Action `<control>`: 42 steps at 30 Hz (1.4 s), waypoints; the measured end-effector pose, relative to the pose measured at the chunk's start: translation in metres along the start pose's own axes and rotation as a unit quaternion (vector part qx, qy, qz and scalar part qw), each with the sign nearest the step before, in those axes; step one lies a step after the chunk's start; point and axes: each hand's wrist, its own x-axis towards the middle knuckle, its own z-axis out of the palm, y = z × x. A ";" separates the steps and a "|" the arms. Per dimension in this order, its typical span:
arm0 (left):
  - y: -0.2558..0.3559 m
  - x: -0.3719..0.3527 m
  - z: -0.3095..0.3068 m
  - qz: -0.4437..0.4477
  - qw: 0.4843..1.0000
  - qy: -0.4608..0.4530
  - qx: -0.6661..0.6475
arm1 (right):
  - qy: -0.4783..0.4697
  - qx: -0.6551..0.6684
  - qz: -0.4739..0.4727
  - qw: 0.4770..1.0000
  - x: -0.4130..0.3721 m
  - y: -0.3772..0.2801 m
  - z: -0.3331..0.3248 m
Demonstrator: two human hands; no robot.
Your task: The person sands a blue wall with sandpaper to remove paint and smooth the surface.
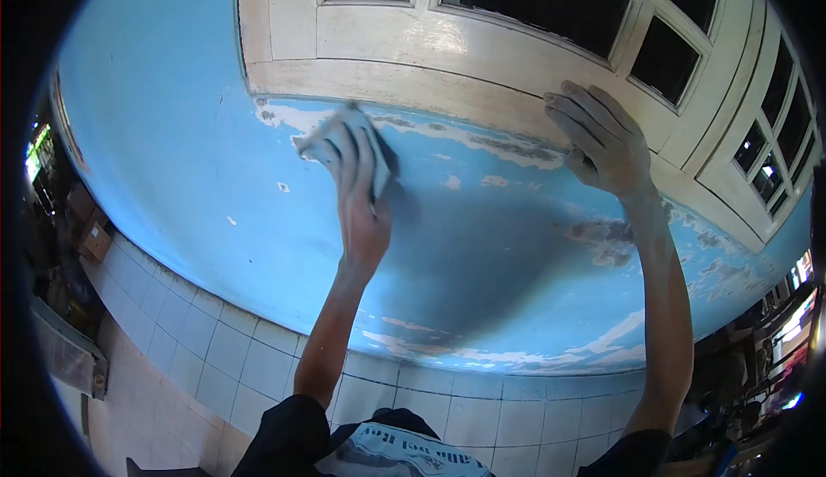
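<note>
My left hand (pixel 360 206) presses a sheet of sandpaper (pixel 379 166) flat against the blue wall (pixel 189 150), just under the left part of the window frame. The fingers lie over the sheet and are slightly blurred. Pale dust coats both hands. My right hand (pixel 607 146) leans with outstretched fingers on the lower edge of the white wooden window frame (pixel 404 40), holding nothing. Between the hands runs a strip of peeled paint (pixel 482 141) with white and grey patches.
More bare patches (pixel 602 236) mark the wall at right and along its bottom. White tiles (pixel 258 361) line the area below the painted wall. A second window panel (pixel 766 146) stands at far right. At the left edge is a small brown box (pixel 95 242).
</note>
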 end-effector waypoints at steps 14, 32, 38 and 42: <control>0.002 -0.015 -0.005 -0.012 0.998 -0.022 0.065 | 0.042 0.028 0.008 0.999 0.002 0.000 0.000; 0.021 -0.033 0.020 0.027 0.989 -0.134 0.062 | 0.045 0.027 0.019 0.998 0.003 -0.003 -0.001; 0.021 -0.023 0.023 0.026 0.992 -0.108 0.066 | 0.054 0.023 0.018 0.998 0.002 -0.003 0.001; 0.023 -0.034 0.031 0.051 0.983 -0.168 0.056 | 0.044 0.040 0.022 0.998 0.003 -0.003 -0.002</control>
